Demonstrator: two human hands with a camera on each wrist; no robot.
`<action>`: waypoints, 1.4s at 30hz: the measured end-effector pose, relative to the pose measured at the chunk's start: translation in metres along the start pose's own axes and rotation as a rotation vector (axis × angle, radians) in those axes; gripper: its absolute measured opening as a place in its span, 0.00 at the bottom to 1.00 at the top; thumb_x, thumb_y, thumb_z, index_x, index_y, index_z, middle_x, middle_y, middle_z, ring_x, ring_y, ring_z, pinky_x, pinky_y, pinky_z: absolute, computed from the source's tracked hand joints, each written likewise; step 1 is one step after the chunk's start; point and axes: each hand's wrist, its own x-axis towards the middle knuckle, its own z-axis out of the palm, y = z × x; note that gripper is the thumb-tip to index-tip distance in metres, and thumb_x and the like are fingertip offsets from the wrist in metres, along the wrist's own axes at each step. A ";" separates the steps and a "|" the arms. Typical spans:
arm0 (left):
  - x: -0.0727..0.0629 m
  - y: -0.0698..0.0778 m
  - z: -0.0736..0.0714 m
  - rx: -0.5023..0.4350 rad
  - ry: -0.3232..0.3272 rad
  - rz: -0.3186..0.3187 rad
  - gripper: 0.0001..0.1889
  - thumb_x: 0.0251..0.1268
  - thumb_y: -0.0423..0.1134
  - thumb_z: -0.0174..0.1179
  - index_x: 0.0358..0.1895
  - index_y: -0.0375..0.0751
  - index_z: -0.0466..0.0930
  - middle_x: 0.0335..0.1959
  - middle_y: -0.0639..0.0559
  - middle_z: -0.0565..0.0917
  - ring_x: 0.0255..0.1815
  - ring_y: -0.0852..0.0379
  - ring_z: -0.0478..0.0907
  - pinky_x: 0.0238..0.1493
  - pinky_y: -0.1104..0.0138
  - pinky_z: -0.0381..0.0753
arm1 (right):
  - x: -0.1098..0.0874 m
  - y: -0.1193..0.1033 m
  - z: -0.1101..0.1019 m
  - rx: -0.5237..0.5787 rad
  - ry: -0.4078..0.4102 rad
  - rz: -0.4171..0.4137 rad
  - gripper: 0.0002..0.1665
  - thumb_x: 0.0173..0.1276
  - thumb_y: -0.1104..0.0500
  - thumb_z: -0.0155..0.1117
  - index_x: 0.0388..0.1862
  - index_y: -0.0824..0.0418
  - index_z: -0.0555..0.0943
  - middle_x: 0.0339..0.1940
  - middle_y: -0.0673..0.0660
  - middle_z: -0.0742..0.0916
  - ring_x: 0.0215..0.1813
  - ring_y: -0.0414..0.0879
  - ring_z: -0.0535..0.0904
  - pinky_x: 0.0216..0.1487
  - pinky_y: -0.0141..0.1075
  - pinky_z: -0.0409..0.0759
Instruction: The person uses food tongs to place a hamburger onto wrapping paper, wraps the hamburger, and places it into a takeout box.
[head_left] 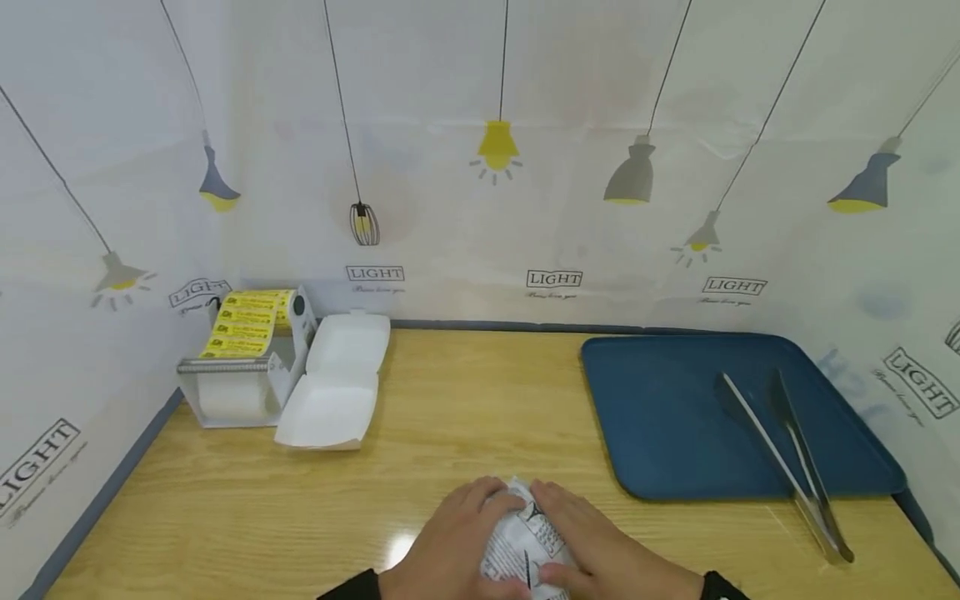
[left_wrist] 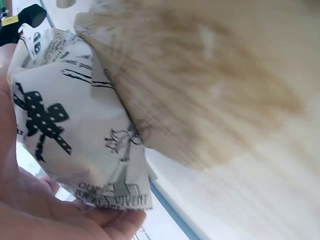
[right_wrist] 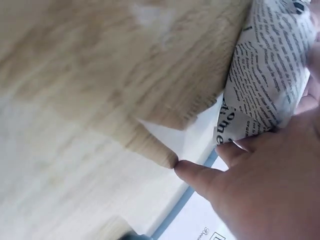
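Observation:
A packet wrapped in white paper with black newspaper-style print (head_left: 525, 542) sits at the near edge of the wooden table, between both hands. My left hand (head_left: 461, 537) grips its left side, thumb near the front and fingers over the top. From the other side my right hand (head_left: 600, 533) holds it, thumb across the front. In the left wrist view the printed paper (left_wrist: 85, 125) shows a dotted bow, with fingertips curled under its folded end. The right wrist view shows the right hand (right_wrist: 275, 175) against the paper, its little finger touching the table. The contents are hidden.
A blue tray (head_left: 660, 417) lies at the right, with metal tongs (head_left: 825, 525) resting across it and past its front edge. At the back left stand a label dispenser (head_left: 288, 379) with yellow labels (head_left: 243, 325) and an opened white clamshell box (head_left: 341, 400).

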 end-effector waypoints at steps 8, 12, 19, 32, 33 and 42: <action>-0.002 -0.010 -0.006 -0.174 -0.136 -0.075 0.54 0.40 0.75 0.56 0.71 0.49 0.51 0.65 0.58 0.65 0.62 0.62 0.66 0.64 0.61 0.69 | -0.001 0.001 0.009 -0.171 0.083 -0.022 0.44 0.67 0.40 0.49 0.73 0.63 0.52 0.70 0.58 0.67 0.69 0.52 0.64 0.59 0.55 0.69; -0.004 -0.013 -0.009 -0.163 -0.170 -0.093 0.53 0.37 0.75 0.57 0.69 0.52 0.54 0.61 0.60 0.68 0.59 0.63 0.66 0.62 0.62 0.69 | 0.001 0.000 0.011 -0.148 0.039 0.029 0.44 0.67 0.36 0.45 0.73 0.60 0.51 0.70 0.55 0.66 0.70 0.51 0.63 0.61 0.58 0.66; -0.002 -0.012 -0.011 -0.008 -0.272 -0.124 0.58 0.33 0.80 0.52 0.69 0.48 0.53 0.63 0.56 0.67 0.62 0.60 0.64 0.59 0.54 0.69 | 0.002 -0.003 0.008 -0.107 -0.008 0.023 0.47 0.67 0.38 0.45 0.75 0.54 0.40 0.71 0.55 0.65 0.70 0.51 0.63 0.61 0.60 0.65; -0.006 -0.012 -0.004 0.024 -0.160 -0.070 0.50 0.35 0.73 0.59 0.61 0.43 0.61 0.51 0.57 0.71 0.50 0.64 0.65 0.54 0.66 0.71 | 0.007 0.000 0.019 -0.240 -0.009 0.029 0.55 0.57 0.25 0.46 0.75 0.52 0.46 0.67 0.52 0.68 0.65 0.49 0.66 0.57 0.57 0.69; -0.006 -0.012 -0.004 0.019 -0.161 -0.065 0.49 0.36 0.73 0.59 0.61 0.43 0.61 0.51 0.58 0.70 0.50 0.64 0.65 0.55 0.67 0.70 | 0.008 0.000 0.019 -0.243 -0.013 0.038 0.55 0.56 0.25 0.46 0.74 0.52 0.47 0.67 0.52 0.68 0.65 0.49 0.66 0.56 0.57 0.69; -0.004 -0.014 -0.002 0.015 -0.165 -0.052 0.50 0.34 0.72 0.59 0.62 0.45 0.59 0.55 0.57 0.69 0.54 0.62 0.65 0.58 0.63 0.70 | 0.010 0.000 0.015 -0.228 -0.031 0.064 0.58 0.53 0.24 0.51 0.73 0.55 0.50 0.67 0.53 0.66 0.66 0.49 0.63 0.57 0.56 0.67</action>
